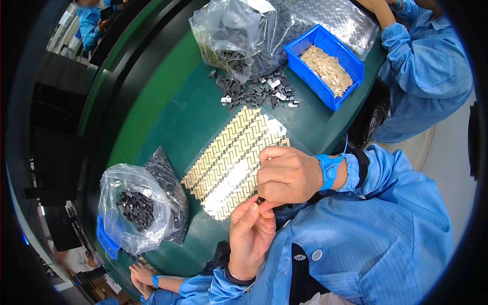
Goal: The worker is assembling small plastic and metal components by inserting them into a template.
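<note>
The right hand (287, 175) is curling into a loose fist just above the left hand (250, 235), its fingertips meeting the left thumb and forefinger over a small dark part (260, 201). Both hands are pinching narrowly at that part; which one is truly gripping it, I cannot tell. A blue wrist strap (327, 170) is circling the right wrist.

Touching the knuckles of the right hand on the far side, a clear sheet of tan strips (233, 157) is lying flat on the green table (168, 107). Well beyond that sheet, a loose pile of dark grey parts (254, 89) is spilling from a clear bag (239, 33), with a blue bin (325, 63) of tan pieces beside it. Off to the left of the left hand, a second clear bag (133, 208) of dark parts is sitting.
</note>
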Demonstrator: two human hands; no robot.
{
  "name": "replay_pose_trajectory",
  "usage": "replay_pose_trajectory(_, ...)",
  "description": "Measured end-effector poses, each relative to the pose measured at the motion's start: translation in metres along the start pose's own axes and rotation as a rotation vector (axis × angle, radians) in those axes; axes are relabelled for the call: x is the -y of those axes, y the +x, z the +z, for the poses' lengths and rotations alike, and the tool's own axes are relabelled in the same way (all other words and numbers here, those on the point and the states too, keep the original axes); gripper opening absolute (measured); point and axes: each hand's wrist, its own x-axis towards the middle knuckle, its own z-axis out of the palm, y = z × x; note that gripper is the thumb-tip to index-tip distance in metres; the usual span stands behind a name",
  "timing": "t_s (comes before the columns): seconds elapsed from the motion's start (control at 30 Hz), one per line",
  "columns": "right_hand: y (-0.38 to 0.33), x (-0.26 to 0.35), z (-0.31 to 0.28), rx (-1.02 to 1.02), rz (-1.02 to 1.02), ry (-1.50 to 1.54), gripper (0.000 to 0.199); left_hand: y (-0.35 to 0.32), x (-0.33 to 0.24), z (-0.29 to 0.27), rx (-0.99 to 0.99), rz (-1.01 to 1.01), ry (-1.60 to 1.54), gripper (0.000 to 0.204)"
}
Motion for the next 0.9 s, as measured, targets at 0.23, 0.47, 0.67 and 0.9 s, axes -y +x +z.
replay_pose_trajectory(0.23, -0.006, -0.001, -0.019, 0.006, 0.189, 0.134, 0.026, -0.032, -0.041, 0.018, -0.111, 0.882, 0.828, 0.015)
replay_pose_trajectory(0.47, -0.027, 0.003, -0.018, 0.171, 0.4, 0.066, 0.015, -0.081, -0.125, 0.025, -1.081, 1.583, 1.518, 0.028)
replay_pose_trajectory(0.67, -0.032, 0.003, -0.002, 0.273, 0.377, 0.043, 0.017, -0.043, -0.08, 0.004, -0.924, 1.531, 2.368, 0.026)
replay_pose_trajectory(0.9, -0.035, -0.008, 0.011, 0.4, 0.402, 0.035, 0.025, 0.039, -0.022, -0.027, 0.029, 0.741, 2.391, 0.049)
